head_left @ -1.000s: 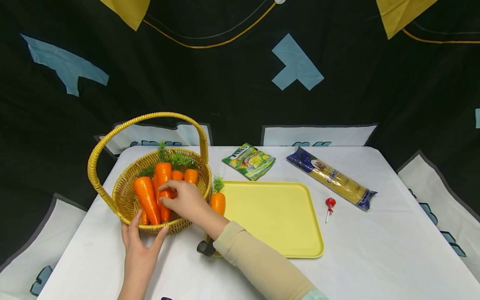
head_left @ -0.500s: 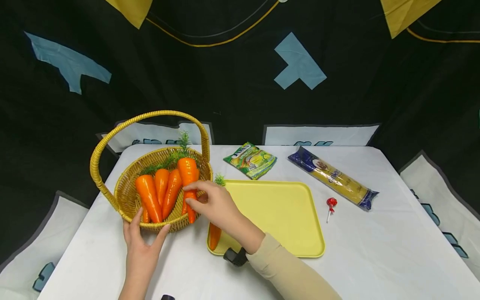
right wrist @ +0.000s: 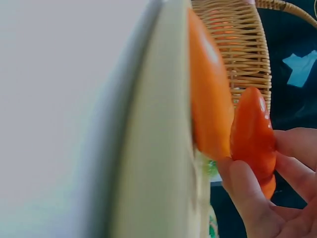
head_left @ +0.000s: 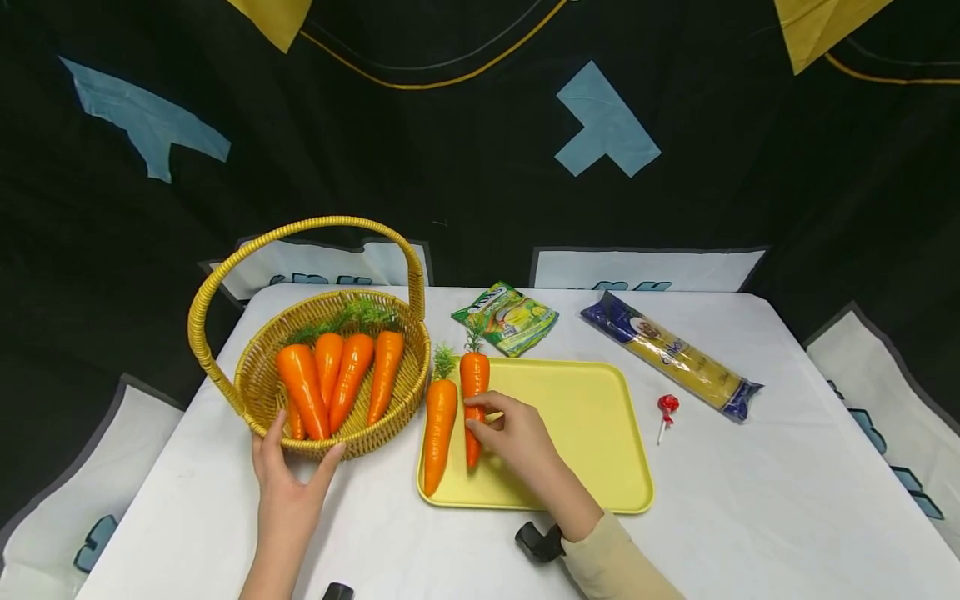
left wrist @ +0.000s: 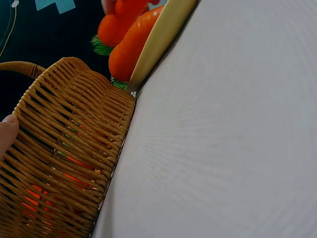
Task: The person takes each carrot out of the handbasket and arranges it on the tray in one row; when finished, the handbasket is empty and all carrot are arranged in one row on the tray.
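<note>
My right hand (head_left: 517, 429) pinches an orange carrot (head_left: 475, 375) with a green top, held over the left part of a yellow tray (head_left: 570, 450). In the right wrist view, thumb and fingers close around that carrot (right wrist: 252, 131). Just left of it, another carrot (head_left: 440, 429) lies along the tray's left side. A wicker basket (head_left: 408, 392) with a tall arched handle stands farther left and holds several carrots (head_left: 352, 375). On its near rim, my left hand (head_left: 288, 492) grips with thumb and fingers spread apart. The left wrist view shows one fingertip (left wrist: 7, 131) on the basket's rim.
Behind the tray lies a green Fox's candy bag (head_left: 510, 319). A pack of spaghetti (head_left: 671, 354) lies at the back right, with a red lollipop (head_left: 666, 410) nearer the tray. All stand on a white-covered table (head_left: 750, 500) before a dark curtain.
My right hand has lifted a carrot out of the basket and carried it right, over the tray. My left hand has stayed at the basket's rim.
</note>
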A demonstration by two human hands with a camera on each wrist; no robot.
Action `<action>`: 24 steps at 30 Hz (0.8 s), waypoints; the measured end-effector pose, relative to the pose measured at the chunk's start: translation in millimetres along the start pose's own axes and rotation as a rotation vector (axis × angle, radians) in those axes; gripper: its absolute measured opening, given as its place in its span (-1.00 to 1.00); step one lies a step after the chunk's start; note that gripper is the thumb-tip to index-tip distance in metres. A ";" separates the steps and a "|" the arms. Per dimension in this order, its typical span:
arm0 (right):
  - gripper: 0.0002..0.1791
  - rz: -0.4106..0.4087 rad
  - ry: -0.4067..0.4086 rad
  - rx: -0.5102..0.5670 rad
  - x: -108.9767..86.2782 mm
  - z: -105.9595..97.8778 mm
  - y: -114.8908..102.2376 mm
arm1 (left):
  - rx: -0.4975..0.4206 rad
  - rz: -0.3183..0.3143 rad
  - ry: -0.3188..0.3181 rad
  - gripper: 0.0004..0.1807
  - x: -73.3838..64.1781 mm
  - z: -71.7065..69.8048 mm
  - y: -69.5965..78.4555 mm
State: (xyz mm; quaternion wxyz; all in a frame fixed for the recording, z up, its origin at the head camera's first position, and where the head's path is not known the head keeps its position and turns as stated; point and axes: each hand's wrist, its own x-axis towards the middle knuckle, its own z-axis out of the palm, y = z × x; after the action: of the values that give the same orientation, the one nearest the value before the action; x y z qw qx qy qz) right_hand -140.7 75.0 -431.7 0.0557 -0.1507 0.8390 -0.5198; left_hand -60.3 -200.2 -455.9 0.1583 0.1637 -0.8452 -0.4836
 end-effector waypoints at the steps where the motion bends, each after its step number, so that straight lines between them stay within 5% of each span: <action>1: -0.70 0.013 -0.005 -0.009 -2.2 0.0 2.0 | 0.002 -0.001 0.000 0.05 0.1 0.2 0.0; 24: -0.71 -0.084 -0.043 -0.470 -20.7 19.5 -0.4 | -0.005 0.008 -0.003 0.04 1.2 0.3 -2.2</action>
State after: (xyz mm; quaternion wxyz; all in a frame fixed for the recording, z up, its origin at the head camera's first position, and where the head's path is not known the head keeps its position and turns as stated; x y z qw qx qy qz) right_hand -116.2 64.6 -441.5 0.0149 -0.2054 0.9286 -0.3088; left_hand -61.2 -201.5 -457.8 0.1595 0.1589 -0.8448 -0.4854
